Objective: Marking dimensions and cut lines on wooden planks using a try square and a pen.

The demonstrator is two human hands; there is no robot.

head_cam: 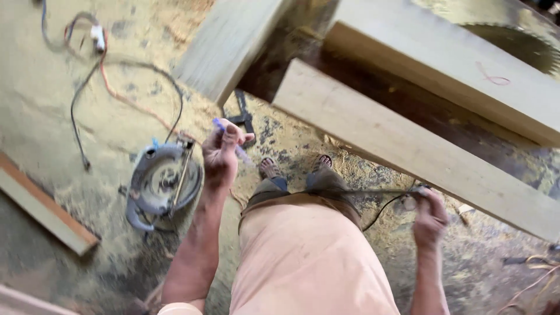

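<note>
My left hand (221,153) is raised in front of me and closed around a blue pen (232,140) that points up and to the left. My right hand (430,217) is lower at my right side, gripping a thin dark cable or strap (373,191) that runs across my waist; what it ends in is blurred. A long pale wooden plank (408,149) lies just beyond my right hand. A grey circular saw (162,182) rests on the sawdust floor left of my left hand.
Thick timber beams (461,64) and another plank (233,41) lie ahead. Black and orange cords (125,96) trail across the sawdust floor at left. A board (46,213) lies at far left. A large saw blade (525,44) shows at top right.
</note>
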